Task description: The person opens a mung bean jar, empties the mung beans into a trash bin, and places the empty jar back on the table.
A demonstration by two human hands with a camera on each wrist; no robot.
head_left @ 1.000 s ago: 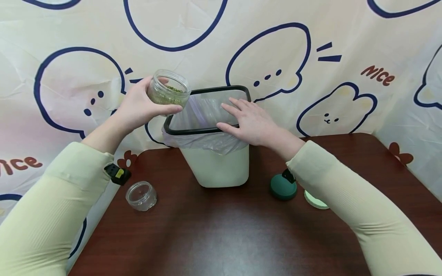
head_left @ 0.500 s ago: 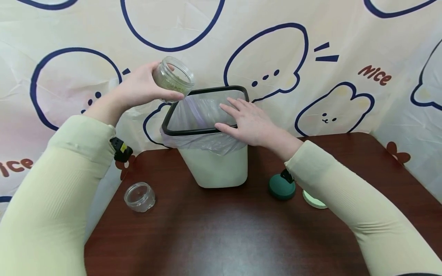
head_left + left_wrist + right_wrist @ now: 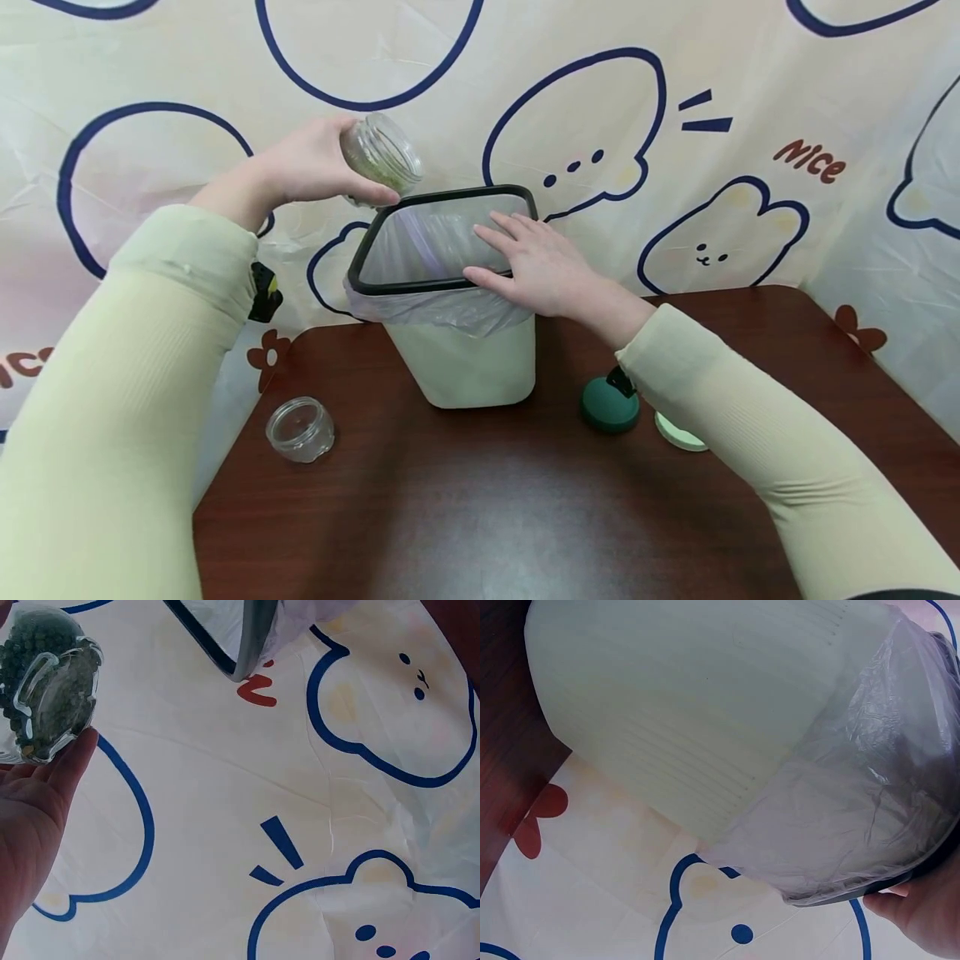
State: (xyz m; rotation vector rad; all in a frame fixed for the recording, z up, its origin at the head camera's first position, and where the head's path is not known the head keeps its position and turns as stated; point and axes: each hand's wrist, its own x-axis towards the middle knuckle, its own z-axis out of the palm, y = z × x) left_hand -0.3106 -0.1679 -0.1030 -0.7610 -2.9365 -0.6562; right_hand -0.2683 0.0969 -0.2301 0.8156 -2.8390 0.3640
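Note:
My left hand point(image 3: 311, 162) grips a clear jar point(image 3: 381, 157) with green granules in it, above the left rim of a pale green trash bin point(image 3: 472, 367). The jar is tipped, its open mouth facing right and down toward the bin. In the left wrist view, the granules point(image 3: 41, 652) show through the jar's base. A thin plastic bag point(image 3: 442, 308) lines the bin and folds over under its black rim point(image 3: 420, 288). With fingers spread and fairly straight, my right hand point(image 3: 543, 271) rests on the bin's right rim. The right wrist view shows only part of that hand point(image 3: 930, 915).
On the brown table point(image 3: 465, 500), a second clear jar point(image 3: 300, 429) stands at left. A dark green lid point(image 3: 610, 406) and a light green lid point(image 3: 681, 433), partly behind the right sleeve, lie at right. A printed cloth point(image 3: 570, 100) hangs behind the bin.
My left hand has risen and tilted the jar further toward the bin, and the granules have slid toward its mouth. The right hand has stayed on the rim.

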